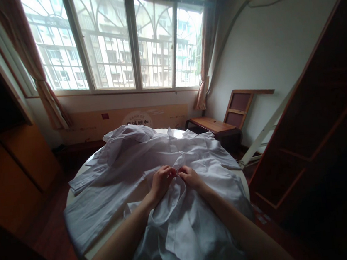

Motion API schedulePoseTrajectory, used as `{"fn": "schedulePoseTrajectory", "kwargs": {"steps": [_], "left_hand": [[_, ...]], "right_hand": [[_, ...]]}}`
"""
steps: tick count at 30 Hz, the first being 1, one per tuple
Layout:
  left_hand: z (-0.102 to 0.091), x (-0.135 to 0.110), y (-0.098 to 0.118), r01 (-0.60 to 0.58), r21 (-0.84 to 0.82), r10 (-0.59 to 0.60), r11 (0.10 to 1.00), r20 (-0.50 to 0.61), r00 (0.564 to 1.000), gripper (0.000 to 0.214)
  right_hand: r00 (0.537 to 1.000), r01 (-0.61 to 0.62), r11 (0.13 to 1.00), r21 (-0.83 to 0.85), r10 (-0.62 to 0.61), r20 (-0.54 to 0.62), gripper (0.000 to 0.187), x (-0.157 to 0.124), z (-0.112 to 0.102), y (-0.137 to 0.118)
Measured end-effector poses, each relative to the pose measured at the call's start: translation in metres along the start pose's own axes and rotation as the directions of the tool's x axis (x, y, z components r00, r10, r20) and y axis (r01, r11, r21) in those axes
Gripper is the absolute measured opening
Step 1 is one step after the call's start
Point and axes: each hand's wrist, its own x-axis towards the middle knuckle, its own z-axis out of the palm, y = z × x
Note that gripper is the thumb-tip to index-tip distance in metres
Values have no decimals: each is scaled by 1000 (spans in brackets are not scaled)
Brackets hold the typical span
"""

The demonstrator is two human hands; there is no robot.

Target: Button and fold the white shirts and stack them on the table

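I see a person's left grip [163,177] and right grip [191,175] nearly meeting, both closed, fingertips pinching a rumpled white garment [189,224] near the middle of a round desk [117,220]. Its folds fall toward the near edge; more white cloth [132,151] spreads toward the far edge.

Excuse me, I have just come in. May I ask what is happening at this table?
A person is working with white cloth at a round table in front of a window. The left hand and right hand are close together, their fingertips pinching the cloth; what exactly they grip is too small to tell. More of the cloth lies loosely spread and wrinkled over the table, with a sleeve at the left.
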Motion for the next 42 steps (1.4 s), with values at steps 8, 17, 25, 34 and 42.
{"fn": "schedulePoseTrajectory", "kwargs": {"steps": [8, 17, 25, 34, 42], "left_hand": [[-4, 0, 4, 23, -9, -23, 1000, 9, 1000, 10], [1, 1, -2, -21, 1, 21, 1000, -13, 1000, 13], [3, 1, -4, -39, -88, 39, 995, 2, 999, 15], [6, 5, -9, 29, -146, -25, 989, 28, 999, 14], [-11, 7, -5, 111, -229, -54, 967, 240, 969, 9]], "right_hand": [[999, 49, 999, 22, -49, -23, 7, 0, 1, 2], [984, 178, 980, 92, -180, 10, 23, -6, -1, -3], [976, 220, 973, 66, -219, -18, 19, -5, -3, -4], [982, 188, 979, -83, -188, 1, 12, -6, 0, -1], [995, 95, 995, -11, -96, -32, 8, -3, -4, -4]]}}
